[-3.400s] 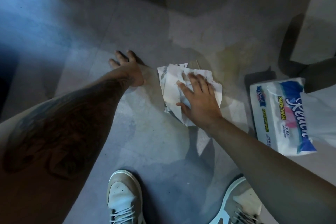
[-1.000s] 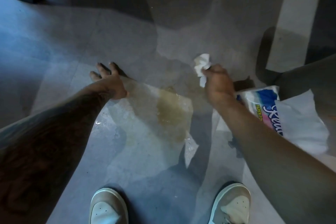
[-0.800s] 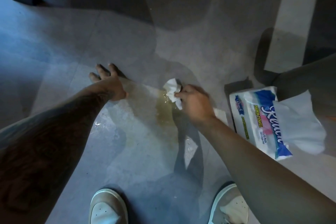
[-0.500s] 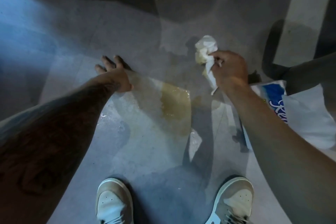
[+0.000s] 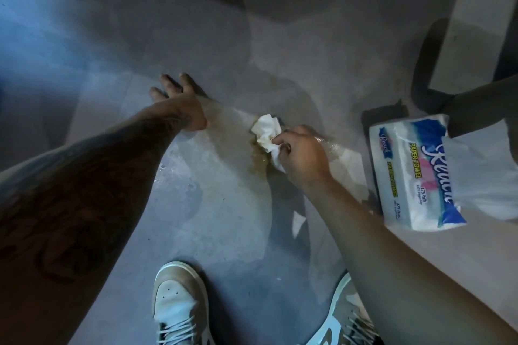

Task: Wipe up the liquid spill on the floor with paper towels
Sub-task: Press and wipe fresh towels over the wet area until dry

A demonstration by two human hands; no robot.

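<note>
Now my right hand (image 5: 302, 157) is back down on the floor (image 5: 196, 218). Half a second ago it was lifted up near the pack with the wad dangling. The fingers are curled round the crumpled paper towel (image 5: 266, 131), pinching it and pressing it onto the top edge of the yellowish spill (image 5: 259, 161). The towel's lower folds have taken on a yellow tint, so I judge it is soaking up liquid. The puddle looks smaller than it did a moment ago, though a brownish patch shows just below the wad and a wet sheen runs to the right of my knuckles. I reckon the wiping is well along but not finished.

My left hand (image 5: 182, 103) has not shifted. It lies flat on the floor with fingers spread, bracing me, near the spill but apart from it.

The paper towel pack (image 5: 414, 173) lies to my right, well clear of the wet. It reads "PAPER TOWEL" in yellow, "175 Pulls", and a small script "Reach". The finer print I cannot make out.
</note>
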